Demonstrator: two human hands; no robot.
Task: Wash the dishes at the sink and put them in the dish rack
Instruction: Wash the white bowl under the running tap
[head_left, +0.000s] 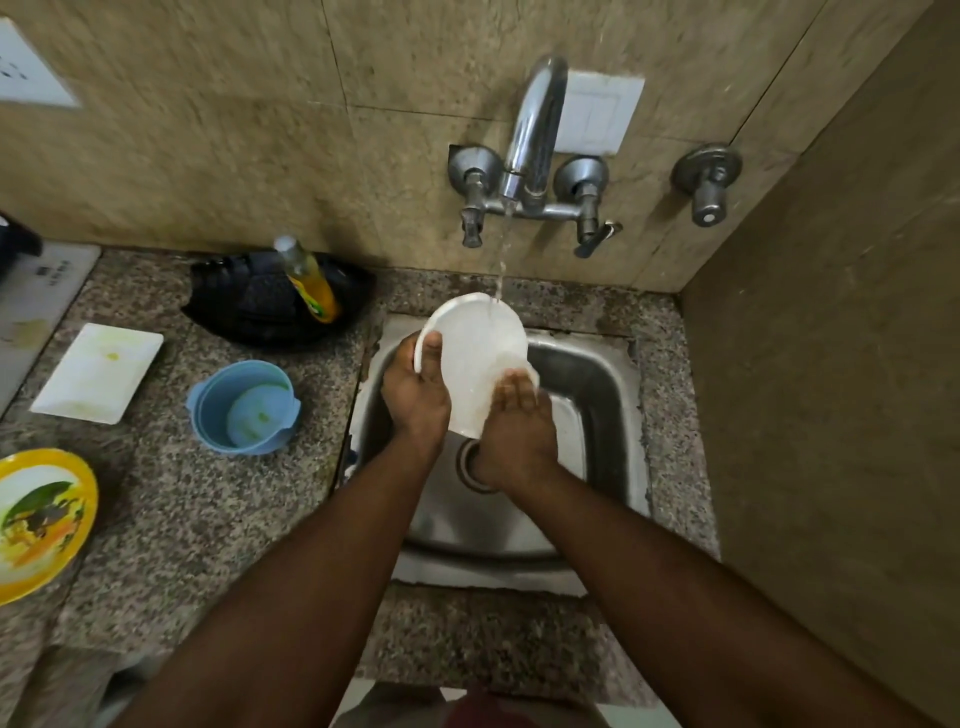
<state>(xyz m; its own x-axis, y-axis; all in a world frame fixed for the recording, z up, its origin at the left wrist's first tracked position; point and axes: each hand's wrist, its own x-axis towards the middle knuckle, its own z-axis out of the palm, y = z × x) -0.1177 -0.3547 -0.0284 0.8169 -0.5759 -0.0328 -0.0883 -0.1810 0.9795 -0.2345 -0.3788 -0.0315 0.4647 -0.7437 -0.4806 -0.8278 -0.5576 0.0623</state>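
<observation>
Over the sink (597, 374), under the running tap (535, 130), a white plate (478, 353) is held tilted, its upper rim toward the wall and its lower edge toward the person. Water stream lands near the top rim and runs down the face.

Left hand (415, 400): grip pinching the plate's left rim, thumb on the front face, fingers behind (hidden). This hand carries the plate.

Right hand (514, 431): fingers spread flat against the lower right of the plate face, not clamping; reads as rubbing or rinsing rather than holding.

Key relation: plate lies up and away from both wrists, long axis running from near-right to far-left, roughly along the stream's fall. Left hand is the one with actual hold.

Counter (182, 499), left of sink, carries a blue cup (244, 410), a white rectangular tray (98, 371), a yellow-rimmed plate (41, 519), and a black basket-like item (275, 306) with a soap bottle (306, 283) standing in it. Cannot tell whether that black item is the dish rack.

Judgement: rinse step under way; several pieces remain unwashed. If the rack is leftward, the left hand is nearer and already gripping, so transfer needs only the right hand lifted off. Wet rim, slip risk.
</observation>
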